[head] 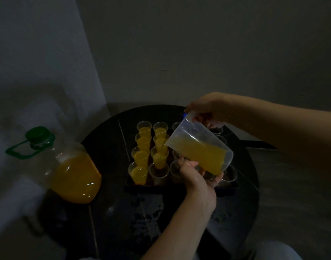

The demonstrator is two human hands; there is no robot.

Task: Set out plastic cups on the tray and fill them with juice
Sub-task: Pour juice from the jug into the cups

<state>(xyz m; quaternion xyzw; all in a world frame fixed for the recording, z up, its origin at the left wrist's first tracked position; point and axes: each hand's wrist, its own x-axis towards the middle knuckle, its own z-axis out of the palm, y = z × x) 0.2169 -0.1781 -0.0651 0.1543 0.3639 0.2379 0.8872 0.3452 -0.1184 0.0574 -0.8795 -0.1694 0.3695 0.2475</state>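
Jug (198,145) of clear plastic, roughly a third full of orange juice, is tilted with its spout down to the left over the tray (134,186). Right hand (207,111) holds the jug at its raised rim end, fingers curled round the handle. Left hand (196,177) cups the jug's lower wall from beneath, thumb against the near side and fingers bent round under the base. A thin stream falls from the spout into the receiving cup (159,156), third back-to-front in the second column, already largely full. The four cups of the left column (140,156) hold juice, as do the two behind the receiving cup. The near cup (159,172) in front of it is unfilled; cups further right are partly hidden by the jug. The tray sits on a dark round table (114,212). A large bottle (72,169) with a green cap stands to the left, part full.
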